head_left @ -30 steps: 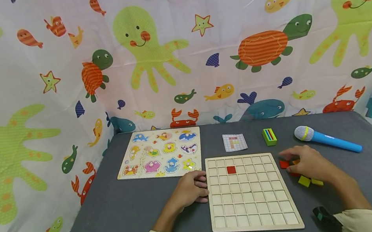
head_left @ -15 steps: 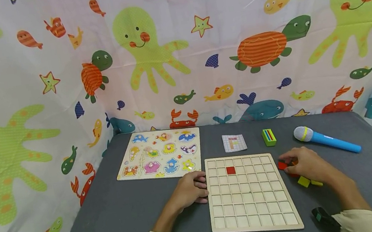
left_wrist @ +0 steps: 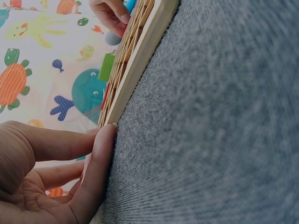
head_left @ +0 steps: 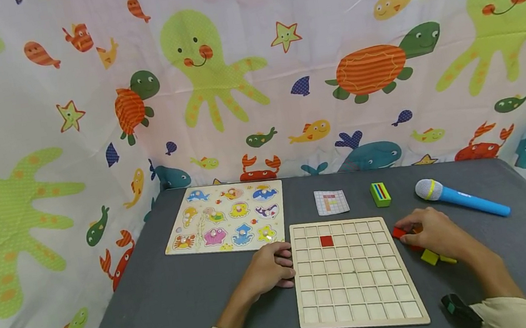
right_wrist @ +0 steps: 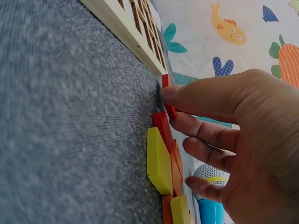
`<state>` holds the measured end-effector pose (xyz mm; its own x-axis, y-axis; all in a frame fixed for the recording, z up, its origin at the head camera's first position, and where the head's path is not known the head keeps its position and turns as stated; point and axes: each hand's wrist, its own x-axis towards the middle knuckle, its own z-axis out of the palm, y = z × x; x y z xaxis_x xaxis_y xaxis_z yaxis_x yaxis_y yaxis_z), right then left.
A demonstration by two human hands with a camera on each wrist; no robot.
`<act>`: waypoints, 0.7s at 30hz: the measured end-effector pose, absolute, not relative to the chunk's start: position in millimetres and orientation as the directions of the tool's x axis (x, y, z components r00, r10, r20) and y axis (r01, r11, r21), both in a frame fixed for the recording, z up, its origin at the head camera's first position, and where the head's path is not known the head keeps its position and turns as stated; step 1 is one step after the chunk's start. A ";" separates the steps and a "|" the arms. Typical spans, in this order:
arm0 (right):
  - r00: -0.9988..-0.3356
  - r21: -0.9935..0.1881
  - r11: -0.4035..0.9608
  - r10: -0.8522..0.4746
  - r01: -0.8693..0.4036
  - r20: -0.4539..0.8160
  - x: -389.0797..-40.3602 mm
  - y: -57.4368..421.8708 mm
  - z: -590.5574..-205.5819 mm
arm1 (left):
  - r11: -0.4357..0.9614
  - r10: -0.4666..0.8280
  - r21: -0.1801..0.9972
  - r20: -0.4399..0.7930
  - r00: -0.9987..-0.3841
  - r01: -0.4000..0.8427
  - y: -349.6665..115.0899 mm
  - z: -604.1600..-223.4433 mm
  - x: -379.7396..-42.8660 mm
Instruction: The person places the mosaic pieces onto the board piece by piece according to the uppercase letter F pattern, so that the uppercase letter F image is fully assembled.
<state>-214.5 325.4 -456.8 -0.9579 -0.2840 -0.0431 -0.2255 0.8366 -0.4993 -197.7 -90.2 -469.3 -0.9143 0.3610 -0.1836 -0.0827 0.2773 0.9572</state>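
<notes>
The right hand (head_left: 431, 233) pinched a red tile (right_wrist: 168, 98) between thumb and finger, just beside the grid board's right edge. The left hand (head_left: 269, 266), fingers loosely bent, touched the left edge of the grid board (head_left: 357, 279). One placed red square (head_left: 326, 241) sat in its second row, third column. Yellow tiles (right_wrist: 159, 161) and orange tiles (right_wrist: 176, 163) lay under the right palm. Farther out on the desk (head_left: 178, 316) were an animal puzzle (head_left: 227, 216), a printed card (head_left: 332, 202), a green box (head_left: 380, 195) and a blue microphone (head_left: 470, 203).
</notes>
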 end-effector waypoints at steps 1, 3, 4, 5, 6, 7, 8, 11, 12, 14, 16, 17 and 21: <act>-0.958 -0.503 0.834 -0.285 -0.228 -0.040 -214.5 325.4 -456.7 | 0.276 0.361 0.958 -0.181 -0.915 -0.081 -90.3 -469.4 -197.2; -0.957 -0.510 0.828 -0.288 -0.233 -0.030 -214.3 324.9 -456.5 | 0.271 0.360 0.959 -0.176 -0.916 -0.078 -90.2 -468.9 -196.7; -0.957 -0.515 0.824 -0.289 -0.236 -0.025 -214.2 324.3 -456.7 | 0.268 0.359 0.960 -0.173 -0.917 -0.077 -90.1 -468.7 -196.6; -0.958 -0.519 0.822 -0.286 -0.233 -0.022 -214.2 323.5 -456.8 | 0.268 0.357 0.960 -0.172 -0.918 -0.076 -90.0 -468.6 -196.3; -0.958 -0.522 0.819 -0.287 -0.236 -0.017 -214.1 322.6 -456.8 | 0.268 0.355 0.960 -0.171 -0.919 -0.075 -89.9 -468.5 -196.1; -0.959 -0.527 0.818 -0.283 -0.233 -0.015 -214.1 321.5 -456.8 | 0.270 0.353 0.960 -0.171 -0.920 -0.075 -89.7 -468.4 -196.1; -0.960 -0.527 0.817 -0.281 -0.233 -0.012 -213.9 320.5 -456.9 | 0.270 0.352 0.960 -0.171 -0.920 -0.075 -89.4 -468.3 -196.1; -0.963 -0.526 0.820 -0.268 -0.225 -0.007 -213.6 316.2 -456.7 | 0.276 0.350 0.958 -0.174 -0.920 -0.076 -88.4 -468.3 -195.6; -0.963 -0.524 0.821 -0.269 -0.226 -0.006 -213.3 314.6 -456.5 | 0.275 0.351 0.958 -0.174 -0.920 -0.076 -88.1 -468.1 -195.5; -0.964 -0.520 0.824 -0.266 -0.225 -0.004 -213.0 311.5 -455.7 | 0.276 0.351 0.958 -0.175 -0.920 -0.076 -87.6 -467.8 -195.0; -0.964 -0.514 0.827 -0.265 -0.227 0.000 -213.0 307.3 -455.5 | 0.280 0.350 0.957 -0.177 -0.920 -0.078 -87.3 -467.3 -194.5; -0.965 -0.511 0.829 -0.262 -0.227 0.003 -213.4 305.2 -455.5 | 0.280 0.350 0.957 -0.177 -0.920 -0.078 -87.4 -467.1 -194.4; -0.961 -0.500 0.829 -0.275 -0.250 0.025 -215.2 295.6 -455.1 | 0.284 0.351 0.956 -0.178 -0.919 -0.076 -87.4 -466.2 -194.1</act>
